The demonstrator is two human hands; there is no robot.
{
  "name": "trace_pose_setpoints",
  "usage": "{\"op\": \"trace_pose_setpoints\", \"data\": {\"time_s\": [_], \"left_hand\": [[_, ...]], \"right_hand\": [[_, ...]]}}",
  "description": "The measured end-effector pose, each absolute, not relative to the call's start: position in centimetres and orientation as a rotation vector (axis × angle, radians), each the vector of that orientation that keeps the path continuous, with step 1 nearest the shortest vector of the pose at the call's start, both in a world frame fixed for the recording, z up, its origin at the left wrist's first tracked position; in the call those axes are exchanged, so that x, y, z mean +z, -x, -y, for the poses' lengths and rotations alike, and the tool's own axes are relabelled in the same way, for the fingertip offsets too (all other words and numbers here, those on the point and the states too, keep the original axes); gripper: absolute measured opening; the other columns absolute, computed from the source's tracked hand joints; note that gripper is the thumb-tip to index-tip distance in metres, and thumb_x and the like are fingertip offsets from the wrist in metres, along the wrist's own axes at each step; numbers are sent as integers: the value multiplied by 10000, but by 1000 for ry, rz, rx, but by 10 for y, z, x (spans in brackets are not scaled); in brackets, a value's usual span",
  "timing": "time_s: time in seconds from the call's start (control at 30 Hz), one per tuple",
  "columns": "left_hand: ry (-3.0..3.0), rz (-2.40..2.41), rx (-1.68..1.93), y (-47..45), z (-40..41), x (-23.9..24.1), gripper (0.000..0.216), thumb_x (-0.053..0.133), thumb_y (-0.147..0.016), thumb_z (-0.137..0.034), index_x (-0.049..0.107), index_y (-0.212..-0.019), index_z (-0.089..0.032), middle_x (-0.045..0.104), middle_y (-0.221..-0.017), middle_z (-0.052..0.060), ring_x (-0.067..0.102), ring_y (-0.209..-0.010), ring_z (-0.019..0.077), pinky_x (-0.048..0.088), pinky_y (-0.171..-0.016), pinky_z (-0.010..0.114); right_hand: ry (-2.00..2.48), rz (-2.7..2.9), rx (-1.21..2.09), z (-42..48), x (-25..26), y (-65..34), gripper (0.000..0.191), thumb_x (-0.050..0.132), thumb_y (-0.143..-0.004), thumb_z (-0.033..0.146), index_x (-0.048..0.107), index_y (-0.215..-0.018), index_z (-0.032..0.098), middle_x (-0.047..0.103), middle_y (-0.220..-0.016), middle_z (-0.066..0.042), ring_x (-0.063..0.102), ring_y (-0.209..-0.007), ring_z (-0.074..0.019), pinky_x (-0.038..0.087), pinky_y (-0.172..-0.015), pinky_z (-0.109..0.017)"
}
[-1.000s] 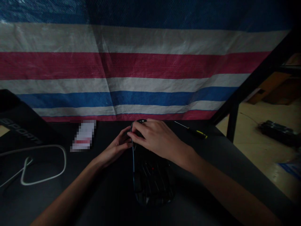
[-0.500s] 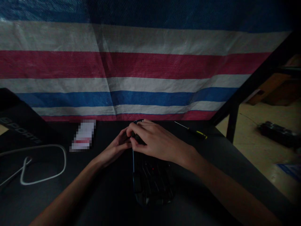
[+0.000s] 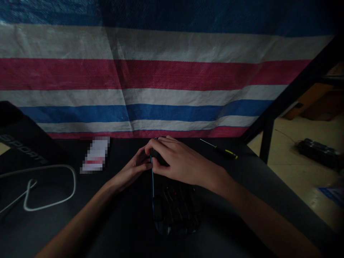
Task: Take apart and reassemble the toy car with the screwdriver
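A dark device (image 3: pixel 174 209) with a thin blue edge and a small red spot inside lies on the black table (image 3: pixel 242 172) in front of me; the dim light hides its details. My right hand (image 3: pixel 177 159) curls over its far end, fingers closed on it. From the left, my left hand (image 3: pixel 134 168) presses its fingers against the same far end beside the blue edge. The two hands touch each other there.
A small screwdriver (image 3: pixel 221 150) with a yellow-and-black handle lies to the right of my hands. A white cable loop (image 3: pixel 49 186) and a black box (image 3: pixel 21 147) sit at left, a small card (image 3: pixel 95 154) behind. A striped tarp (image 3: pixel 150 75) hangs behind the table.
My right hand has slid slightly toward me along the device's far end and closed more tightly over it. My left hand has barely moved.
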State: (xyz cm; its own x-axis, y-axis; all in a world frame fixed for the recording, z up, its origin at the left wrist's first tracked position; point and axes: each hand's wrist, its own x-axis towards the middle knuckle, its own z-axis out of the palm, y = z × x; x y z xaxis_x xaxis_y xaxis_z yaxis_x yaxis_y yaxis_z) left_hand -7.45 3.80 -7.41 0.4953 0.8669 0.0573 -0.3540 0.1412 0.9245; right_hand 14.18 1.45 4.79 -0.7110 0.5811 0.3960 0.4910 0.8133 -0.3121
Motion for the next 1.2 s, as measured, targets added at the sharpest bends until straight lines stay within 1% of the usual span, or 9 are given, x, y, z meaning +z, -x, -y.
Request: {"op": "trace_pose_setpoints", "data": {"time_s": [0.17, 0.3, 0.47, 0.6, 0.77, 0.9, 1.0, 1.1, 1.2], "left_hand": [[-1100, -597, 972, 74, -37, -74, 578, 791, -862, -131, 592, -1390, -257, 653, -1384, 100, 542, -1376, 312, 378, -1163, 430], [-1080, -595, 959, 76, -39, -76, 725, 793, -854, -133, 512, -1503, -291, 651, -1407, 99, 536, -1392, 319, 360, -1195, 463], [-1100, -587, 944, 77, -41, -78, 679, 801, -860, -153, 539, -1475, -274, 641, -1440, 109, 534, -1403, 328, 367, -1199, 472], [-1089, -588, 948, 76, -40, -79, 716, 794, -865, -156, 503, -1504, -291, 613, -1488, 104, 520, -1424, 329, 359, -1202, 477], [-1094, -594, 953, 76, -38, -77, 587, 796, -865, -164, 588, -1404, -273, 631, -1460, 103, 509, -1434, 329, 362, -1202, 462], [-1094, -603, 946, 76, -39, -77, 716, 816, -849, -169, 515, -1489, -278, 639, -1430, 111, 511, -1426, 336, 349, -1211, 479], [-1109, -597, 945, 76, -39, -77, 687, 817, -852, -183, 528, -1471, -256, 619, -1450, 126, 484, -1449, 347, 339, -1217, 489], [-1114, -589, 941, 76, -39, -76, 717, 810, -858, -188, 500, -1498, -270, 599, -1478, 127, 470, -1461, 348, 331, -1220, 494], [-1114, -573, 932, 76, -39, -76, 650, 788, -876, -179, 524, -1465, -258, 593, -1485, 125, 474, -1457, 342, 334, -1219, 486]], "right_hand": [[748, 2547, 204, -14, 48, -140, 145, 546, -978, 174, 576, -1118, 195, 682, -1101, -59, 607, -1052, -200, 433, -1018, -365], [885, 2530, 64, -15, 46, -139, 204, 479, -1085, 361, 608, -1084, 203, 685, -927, -35, 612, -888, -195, 433, -913, -360], [830, 2531, 133, -13, 46, -139, 117, 552, -1020, 215, 591, -1125, 180, 689, -1036, -52, 608, -980, -186, 427, -920, -318], [925, 2525, 78, -13, 46, -139, 164, 495, -1070, 303, 611, -1102, 191, 689, -947, -47, 612, -904, -195, 430, -930, -353], [808, 2510, 174, -15, 44, -138, 143, 561, -1018, 226, 605, -1149, 193, 702, -1053, -56, 619, -1002, -196, 427, -968, -347], [820, 2512, 156, -15, 44, -139, 167, 496, -1071, 276, 642, -1097, 199, 702, -967, -38, 619, -919, -183, 433, -910, -333], [783, 2515, 178, -15, 44, -140, 168, 563, -1025, 242, 623, -1173, 188, 708, -1051, -47, 625, -1002, -187, 422, -982, -341], [891, 2505, 137, -15, 44, -139, 161, 526, -1053, 300, 630, -1118, 196, 703, -956, -41, 625, -914, -190, 443, -913, -345], [846, 2502, 162, -14, 43, -138, 138, 557, -1014, 226, 603, -1139, 187, 703, -1019, -48, 624, -963, -185, 438, -938, -334]]}}
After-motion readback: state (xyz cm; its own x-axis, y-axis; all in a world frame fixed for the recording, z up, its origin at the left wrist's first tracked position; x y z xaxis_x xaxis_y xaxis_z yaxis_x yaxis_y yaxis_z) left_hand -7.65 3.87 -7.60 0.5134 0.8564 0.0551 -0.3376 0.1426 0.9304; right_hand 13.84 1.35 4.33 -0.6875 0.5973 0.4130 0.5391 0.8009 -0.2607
